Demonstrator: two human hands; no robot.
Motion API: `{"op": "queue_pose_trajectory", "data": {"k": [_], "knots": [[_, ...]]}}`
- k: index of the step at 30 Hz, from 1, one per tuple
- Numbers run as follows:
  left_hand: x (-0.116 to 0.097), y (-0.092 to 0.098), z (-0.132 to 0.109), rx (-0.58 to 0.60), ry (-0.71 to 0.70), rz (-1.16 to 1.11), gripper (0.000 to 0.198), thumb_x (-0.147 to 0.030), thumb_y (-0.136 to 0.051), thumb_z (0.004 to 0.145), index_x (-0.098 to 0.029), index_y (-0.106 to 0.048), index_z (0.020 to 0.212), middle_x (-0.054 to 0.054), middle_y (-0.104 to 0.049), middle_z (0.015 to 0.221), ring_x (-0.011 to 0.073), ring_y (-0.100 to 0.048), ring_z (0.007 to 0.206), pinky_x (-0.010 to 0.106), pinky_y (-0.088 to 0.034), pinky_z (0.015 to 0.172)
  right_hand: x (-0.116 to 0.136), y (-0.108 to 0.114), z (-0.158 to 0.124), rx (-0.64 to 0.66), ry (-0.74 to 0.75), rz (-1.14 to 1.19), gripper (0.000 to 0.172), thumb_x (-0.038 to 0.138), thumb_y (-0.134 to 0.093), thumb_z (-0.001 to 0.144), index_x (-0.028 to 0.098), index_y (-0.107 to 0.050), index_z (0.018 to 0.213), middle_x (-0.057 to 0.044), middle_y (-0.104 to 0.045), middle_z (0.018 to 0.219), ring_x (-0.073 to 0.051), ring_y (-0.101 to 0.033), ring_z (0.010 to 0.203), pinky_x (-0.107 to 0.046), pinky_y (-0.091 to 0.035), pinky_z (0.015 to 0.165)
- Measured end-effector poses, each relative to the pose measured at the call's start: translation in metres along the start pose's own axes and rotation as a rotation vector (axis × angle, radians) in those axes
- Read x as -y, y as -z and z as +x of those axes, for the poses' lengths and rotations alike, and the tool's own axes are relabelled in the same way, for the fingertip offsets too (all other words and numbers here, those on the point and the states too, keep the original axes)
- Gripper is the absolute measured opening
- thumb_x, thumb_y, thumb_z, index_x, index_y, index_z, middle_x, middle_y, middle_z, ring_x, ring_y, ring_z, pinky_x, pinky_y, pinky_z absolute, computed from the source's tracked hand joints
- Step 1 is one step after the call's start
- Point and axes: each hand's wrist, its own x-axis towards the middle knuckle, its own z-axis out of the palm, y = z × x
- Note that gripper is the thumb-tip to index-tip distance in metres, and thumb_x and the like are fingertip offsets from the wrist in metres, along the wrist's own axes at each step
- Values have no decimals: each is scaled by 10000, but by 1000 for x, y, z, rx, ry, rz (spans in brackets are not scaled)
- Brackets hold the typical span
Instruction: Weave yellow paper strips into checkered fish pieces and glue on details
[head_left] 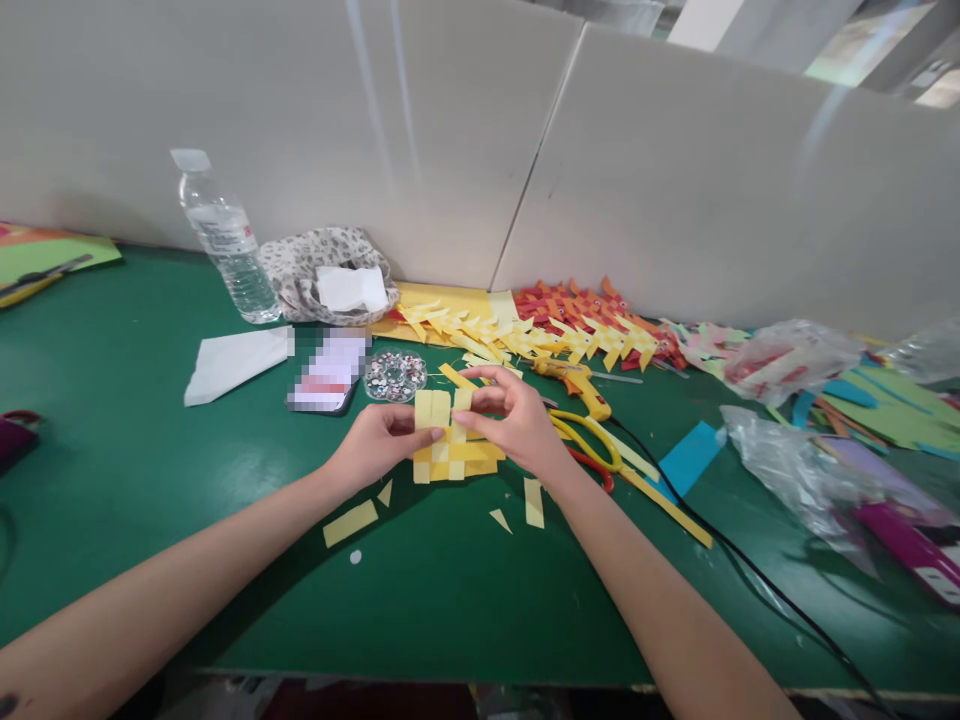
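Observation:
Between my hands is a small woven piece of pale and darker yellow paper strips [441, 467], held just above the green table. My left hand [384, 445] pinches its left side, thumb on the front. At its upper right, my right hand [512, 418] grips a pale upright strip with thumb and fingers. A darker yellow strip [456, 377] sticks out behind the right fingertips. On the table near my hands lie a pale yellow scrap [350, 523], another scrap [533, 502] and small paper triangles.
Yellow-handled scissors [592, 435] and a yellow glue gun [576, 383] with a black cable lie to the right. Behind are a round case [395, 376], a phone [330, 372], a water bottle [229, 240] and woven paper fish [592, 335]. Plastic bags [787, 470] lie far right.

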Motion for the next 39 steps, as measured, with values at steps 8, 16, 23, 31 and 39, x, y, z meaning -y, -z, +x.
{"op": "queue_pose_trajectory", "data": {"k": [8, 16, 23, 31, 39], "knots": [[-1, 0, 0, 11, 29, 8, 293, -312, -715, 678, -198, -709, 948, 66, -732, 917, 201, -684, 809, 287, -551, 691, 2, -4, -1, -10, 4, -17, 388, 214, -687, 663, 209, -568, 1032, 10, -638, 729, -147, -631, 715, -309, -512, 719], [-5, -2, -1, 24, 50, -49, 370, -310, -728, 667, -171, -674, 1006, 68, -726, 941, 202, -680, 846, 316, -544, 768, 1, -6, -2, -22, 6, 0, 368, 230, -687, 665, 209, -567, 1012, 7, -644, 732, -147, -637, 715, -308, -518, 717], [-2, -3, -2, -2, 4, 3, 289, -355, -701, 700, -180, -688, 929, 69, -725, 921, 207, -678, 820, 311, -542, 710, 6, -11, -3, 8, -21, 54, 364, 264, -707, 665, 215, -568, 998, 2, -651, 761, -152, -646, 743, -323, -520, 750], [-12, -1, -4, -123, 27, -143, 282, -329, -727, 675, -195, -687, 919, 51, -727, 869, 177, -682, 743, 281, -541, 670, -3, 3, 1, 73, -122, 62, 473, 363, -712, 677, 211, -521, 1082, -7, -666, 768, -98, -533, 533, -240, -398, 484], [-16, -4, -6, -136, 37, -90, 184, -325, -718, 694, -182, -707, 808, 38, -727, 788, 157, -665, 680, 234, -521, 583, 1, 2, 0, 90, -110, 86, 477, 334, -717, 673, 206, -517, 1087, 9, -640, 739, -76, -467, 519, -223, -343, 481]]}}
